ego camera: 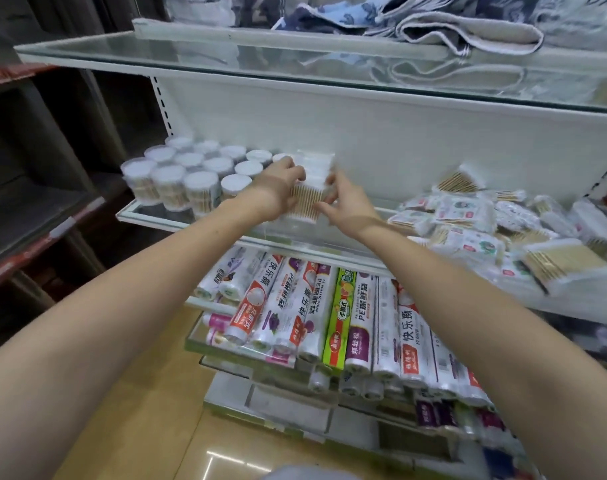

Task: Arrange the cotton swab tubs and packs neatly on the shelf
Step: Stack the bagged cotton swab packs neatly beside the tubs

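Several round clear cotton swab tubs (191, 174) stand in rows at the left end of the glass shelf (135, 213). Both hands hold a flat clear pack of wooden-stick swabs (307, 199) upright just right of the tubs. My left hand (277, 188) grips its left edge and my right hand (343, 202) grips its right edge. More flat packs stand behind it, blurred. A loose heap of swab packs (485, 226) lies on the right part of the same shelf.
Rolls of plastic wrap and bags (329, 317) fill the shelf below. A glass shelf above (225, 60) carries folded towels (451, 26). Dark shelving (35, 202) stands to the left. The floor is tan tile.
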The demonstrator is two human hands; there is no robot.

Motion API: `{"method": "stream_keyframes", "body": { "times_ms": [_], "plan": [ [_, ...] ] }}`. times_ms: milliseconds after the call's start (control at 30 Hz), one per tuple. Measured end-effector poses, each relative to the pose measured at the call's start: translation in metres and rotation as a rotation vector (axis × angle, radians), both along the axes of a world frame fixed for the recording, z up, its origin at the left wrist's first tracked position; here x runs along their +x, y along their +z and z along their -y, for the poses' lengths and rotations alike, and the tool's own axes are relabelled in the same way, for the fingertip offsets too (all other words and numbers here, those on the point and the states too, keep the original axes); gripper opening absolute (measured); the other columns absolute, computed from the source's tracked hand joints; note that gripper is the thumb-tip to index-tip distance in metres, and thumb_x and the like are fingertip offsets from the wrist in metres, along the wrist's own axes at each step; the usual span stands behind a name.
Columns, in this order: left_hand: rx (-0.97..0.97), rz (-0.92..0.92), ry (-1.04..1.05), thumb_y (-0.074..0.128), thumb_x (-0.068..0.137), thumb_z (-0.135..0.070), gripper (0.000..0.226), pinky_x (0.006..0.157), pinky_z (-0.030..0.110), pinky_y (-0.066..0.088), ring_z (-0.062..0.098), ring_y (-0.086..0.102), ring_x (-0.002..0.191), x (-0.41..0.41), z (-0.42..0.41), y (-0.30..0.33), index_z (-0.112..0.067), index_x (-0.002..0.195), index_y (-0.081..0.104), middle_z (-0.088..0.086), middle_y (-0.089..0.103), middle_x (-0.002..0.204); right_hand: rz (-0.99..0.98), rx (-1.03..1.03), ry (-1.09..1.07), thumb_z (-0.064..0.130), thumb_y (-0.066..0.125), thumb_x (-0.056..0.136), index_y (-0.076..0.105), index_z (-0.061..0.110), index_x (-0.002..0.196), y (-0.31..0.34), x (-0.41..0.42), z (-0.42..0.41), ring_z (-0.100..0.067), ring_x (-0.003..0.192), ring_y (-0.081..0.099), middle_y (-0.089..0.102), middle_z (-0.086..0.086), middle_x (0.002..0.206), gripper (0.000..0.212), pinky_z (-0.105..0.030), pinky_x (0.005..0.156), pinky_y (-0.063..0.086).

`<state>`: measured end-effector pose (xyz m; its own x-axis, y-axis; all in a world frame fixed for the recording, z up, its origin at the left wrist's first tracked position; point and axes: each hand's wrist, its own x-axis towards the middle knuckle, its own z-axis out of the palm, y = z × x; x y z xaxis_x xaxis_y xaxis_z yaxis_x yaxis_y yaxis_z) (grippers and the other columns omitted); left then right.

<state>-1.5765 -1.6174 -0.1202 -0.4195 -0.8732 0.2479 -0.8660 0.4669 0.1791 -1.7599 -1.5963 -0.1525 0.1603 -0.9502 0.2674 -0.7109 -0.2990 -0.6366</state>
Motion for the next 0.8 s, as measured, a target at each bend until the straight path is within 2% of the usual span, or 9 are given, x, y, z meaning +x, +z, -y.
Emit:
{"method": "stream_keyframes", "body": {
  "times_ms": [200, 467, 667, 800],
  "plan": [
    [-0.049, 0.194, 0.017, 0.065, 0.092, -0.020, 0.041, 0.106, 0.042, 0.033, 0.031, 0.038, 0.125, 0.003, 0.010, -0.006, -0.012, 0.130, 0.053, 0.012, 0.049, 0.132, -0.042, 0.025, -0.076, 0.019, 0.065, 0.091, 0.042, 0.020, 0.116, -0.005, 0.014, -0.002, -0.022, 0.078, 0.066, 0.068, -0.002, 0.085, 0.034, -0.042, 0.077, 0.055],
    [-0.109, 0.187, -0.041, 0.063, 0.089, -0.011, 0.034, 0.099, 0.042, 0.036, 0.031, 0.041, 0.117, 0.006, 0.018, -0.012, -0.011, 0.122, 0.054, 0.011, 0.052, 0.124, 0.002, 0.040, -0.203, 0.019, 0.066, 0.088, 0.043, 0.017, 0.119, -0.005, 0.028, -0.006, -0.021, 0.080, 0.065, 0.066, -0.003, 0.083, 0.039, -0.041, 0.078, 0.055],
    [-0.138, 0.198, -0.061, 0.064, 0.089, -0.012, 0.028, 0.093, 0.044, 0.041, 0.029, 0.043, 0.113, 0.001, 0.017, -0.012, -0.011, 0.115, 0.052, 0.011, 0.050, 0.117, 0.025, 0.058, -0.229, 0.014, 0.061, 0.091, 0.041, 0.018, 0.117, -0.005, 0.029, -0.013, -0.019, 0.076, 0.063, 0.067, -0.005, 0.084, 0.033, -0.037, 0.075, 0.052],
    [-0.221, 0.335, -0.072, 0.060, 0.091, -0.011, 0.031, 0.093, 0.041, 0.037, 0.030, 0.044, 0.115, -0.001, 0.013, -0.007, -0.011, 0.120, 0.050, 0.012, 0.052, 0.120, -0.023, 0.062, -0.257, 0.016, 0.061, 0.091, 0.042, 0.016, 0.118, -0.005, 0.031, -0.010, -0.023, 0.079, 0.065, 0.067, -0.004, 0.082, 0.034, -0.042, 0.078, 0.055]
  ]
}}
